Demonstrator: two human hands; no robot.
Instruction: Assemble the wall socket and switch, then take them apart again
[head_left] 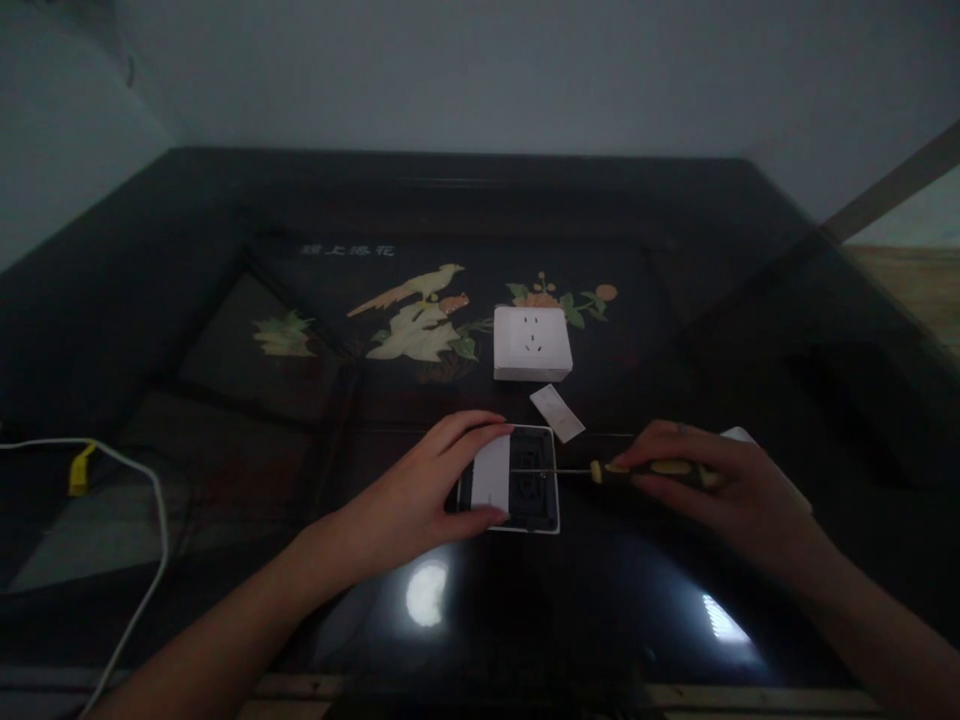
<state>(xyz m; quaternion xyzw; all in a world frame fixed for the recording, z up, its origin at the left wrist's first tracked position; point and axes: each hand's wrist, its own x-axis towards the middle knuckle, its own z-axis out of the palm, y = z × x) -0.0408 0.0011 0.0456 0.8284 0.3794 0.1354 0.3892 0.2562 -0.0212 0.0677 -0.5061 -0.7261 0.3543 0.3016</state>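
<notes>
On the dark table lies a square wall-socket panel with a white rim and a dark inner side. My left hand grips it from the left, fingers at its far edge and thumb at its near edge. A white flat piece covers the panel's left part, under that hand. My right hand is closed around the yellow-and-black handle of a screwdriver. Its thin shaft points left and reaches over the dark part of the panel; I cannot tell exactly where the tip rests.
Beyond the panel stands a white box with socket holes on its top face. A small white rectangular piece lies between them. Another white object is partly hidden behind my right hand. A white cable with a yellow tag runs at left.
</notes>
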